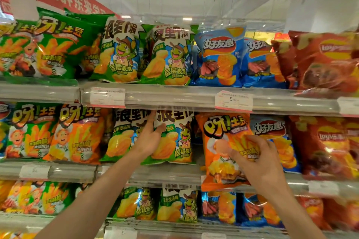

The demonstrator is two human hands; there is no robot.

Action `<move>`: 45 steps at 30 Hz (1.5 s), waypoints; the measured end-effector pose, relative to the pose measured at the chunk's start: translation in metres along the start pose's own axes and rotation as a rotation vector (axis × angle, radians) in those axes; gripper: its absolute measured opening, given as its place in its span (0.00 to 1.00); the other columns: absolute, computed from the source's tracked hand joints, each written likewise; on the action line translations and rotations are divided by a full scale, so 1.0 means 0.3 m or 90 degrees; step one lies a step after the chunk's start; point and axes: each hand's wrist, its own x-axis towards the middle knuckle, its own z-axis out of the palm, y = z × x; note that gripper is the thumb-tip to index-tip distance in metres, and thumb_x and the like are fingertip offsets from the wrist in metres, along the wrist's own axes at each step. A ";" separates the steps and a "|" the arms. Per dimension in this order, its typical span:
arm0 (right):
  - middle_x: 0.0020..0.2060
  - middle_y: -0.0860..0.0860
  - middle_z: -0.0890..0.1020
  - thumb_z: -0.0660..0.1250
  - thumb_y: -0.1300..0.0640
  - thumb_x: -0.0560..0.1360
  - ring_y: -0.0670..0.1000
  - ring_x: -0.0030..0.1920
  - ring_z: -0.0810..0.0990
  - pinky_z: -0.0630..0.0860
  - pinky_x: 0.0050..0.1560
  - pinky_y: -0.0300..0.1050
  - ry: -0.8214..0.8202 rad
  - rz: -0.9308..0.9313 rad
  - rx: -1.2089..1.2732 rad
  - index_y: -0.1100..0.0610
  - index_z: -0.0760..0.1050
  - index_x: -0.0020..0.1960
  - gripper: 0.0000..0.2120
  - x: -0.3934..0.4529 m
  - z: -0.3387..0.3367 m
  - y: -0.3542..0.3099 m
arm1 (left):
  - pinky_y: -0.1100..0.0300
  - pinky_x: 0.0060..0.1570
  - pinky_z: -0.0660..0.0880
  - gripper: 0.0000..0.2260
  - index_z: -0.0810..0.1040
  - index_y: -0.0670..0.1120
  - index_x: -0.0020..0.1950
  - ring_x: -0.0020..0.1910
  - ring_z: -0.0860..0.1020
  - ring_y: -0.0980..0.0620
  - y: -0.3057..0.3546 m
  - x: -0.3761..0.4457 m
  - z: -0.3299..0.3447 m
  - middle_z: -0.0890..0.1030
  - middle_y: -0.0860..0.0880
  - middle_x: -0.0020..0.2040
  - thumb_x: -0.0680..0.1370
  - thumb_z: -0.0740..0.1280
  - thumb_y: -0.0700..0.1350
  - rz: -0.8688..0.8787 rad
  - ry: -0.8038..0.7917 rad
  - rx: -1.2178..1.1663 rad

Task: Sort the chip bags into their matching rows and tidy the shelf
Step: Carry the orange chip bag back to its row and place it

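My right hand (258, 159) grips an orange chip bag (219, 149) in front of the middle shelf, where it covers part of the blue bag row (272, 130). My left hand (149, 137), fingers straight, touches the green-and-white turtle bags (174, 137) in the middle of the same shelf. A matching orange bag (77, 136) stands further left on that shelf, beside green fries bags (31, 132).
The top shelf holds green fries bags (56, 48), turtle bags (120, 52), blue bags (219, 56) and red bags (326, 62). Red bags (322, 145) also fill the right of the middle shelf. Price tags (233, 101) line the shelf rails. The bottom shelf (174, 225) holds similar rows.
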 end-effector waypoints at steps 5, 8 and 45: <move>0.64 0.49 0.69 0.74 0.38 0.69 0.46 0.57 0.69 0.68 0.54 0.46 0.005 0.016 0.011 0.46 0.71 0.69 0.32 -0.001 0.004 0.008 | 0.53 0.37 0.75 0.31 0.38 0.55 0.81 0.38 0.78 0.50 -0.013 0.002 0.040 0.77 0.39 0.66 0.86 0.56 0.49 0.050 -0.044 0.204; 0.63 0.49 0.70 0.74 0.38 0.69 0.45 0.57 0.68 0.68 0.54 0.46 0.014 0.013 0.011 0.47 0.71 0.69 0.32 -0.001 0.012 0.012 | 0.49 0.43 0.77 0.33 0.41 0.51 0.82 0.47 0.80 0.42 -0.051 0.002 0.032 0.78 0.37 0.62 0.84 0.59 0.51 0.113 0.017 0.316; 0.73 0.36 0.64 0.71 0.22 0.59 0.43 0.72 0.66 0.70 0.71 0.52 -0.194 -0.028 0.221 0.35 0.55 0.76 0.51 -0.233 0.211 -0.018 | 0.50 0.63 0.77 0.33 0.56 0.73 0.74 0.65 0.76 0.61 -0.073 -0.430 0.047 0.75 0.62 0.68 0.75 0.69 0.64 0.065 -0.043 -0.098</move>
